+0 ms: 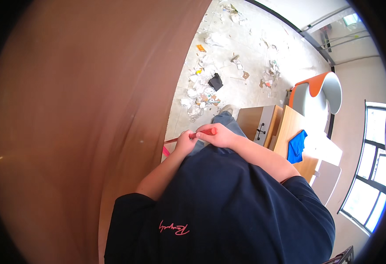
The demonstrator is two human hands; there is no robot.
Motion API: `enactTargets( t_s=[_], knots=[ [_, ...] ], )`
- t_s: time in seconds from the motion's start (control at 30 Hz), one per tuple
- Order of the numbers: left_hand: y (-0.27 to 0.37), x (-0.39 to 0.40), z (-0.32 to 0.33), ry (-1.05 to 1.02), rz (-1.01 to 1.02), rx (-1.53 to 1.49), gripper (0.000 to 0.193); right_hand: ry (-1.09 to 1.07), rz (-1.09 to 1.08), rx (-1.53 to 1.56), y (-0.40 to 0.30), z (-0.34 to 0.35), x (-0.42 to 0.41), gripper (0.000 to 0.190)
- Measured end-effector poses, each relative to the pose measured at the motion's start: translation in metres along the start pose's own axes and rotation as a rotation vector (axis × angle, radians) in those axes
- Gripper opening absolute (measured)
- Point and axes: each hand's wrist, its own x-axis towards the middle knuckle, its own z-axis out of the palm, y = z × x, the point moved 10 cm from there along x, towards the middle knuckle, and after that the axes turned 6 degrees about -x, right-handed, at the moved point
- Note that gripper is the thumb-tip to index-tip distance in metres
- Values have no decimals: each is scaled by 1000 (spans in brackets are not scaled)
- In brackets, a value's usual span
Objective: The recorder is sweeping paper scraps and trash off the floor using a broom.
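Note:
Before my torso, both my hands close around a red stick or handle [193, 135]. My left hand [185, 143] grips it beside the brown panel. Close by on the right, my right hand [218, 135] holds it near its thick rounded end, with the thumb along it. The stick runs left and passes out of sight behind the panel's edge. Below it, a small piece of something pink [166, 151] shows at that same edge; what it belongs to is hidden.
A large brown wood-like panel [90, 99] fills the left. Scraps of paper and plastic [201, 94], with a black piece [215, 82], litter the tiled floor ahead. On the right stand a cabinet with black handles [265, 128], a wooden desktop holding a blue cloth [297, 147], and an orange-and-grey chair [315, 94].

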Motion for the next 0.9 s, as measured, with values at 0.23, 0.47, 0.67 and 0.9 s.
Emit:
enactTargets(
  t_s=[0.23, 0.47, 0.67, 0.9],
  knots=[
    [80, 54, 18, -29, 79, -3, 20, 154, -22, -88, -10, -82, -9, 35],
    [168, 145, 90, -150, 218, -121, 10, 411, -44, -218, -9, -207, -44, 26],
    [229, 191, 124, -267, 124, 15, 17, 413, -158, -268, 2, -278, -53, 31],
    [206, 199, 118, -185, -66, 130, 21, 338, -303, -167, 22, -298, -24, 33]
  ],
)
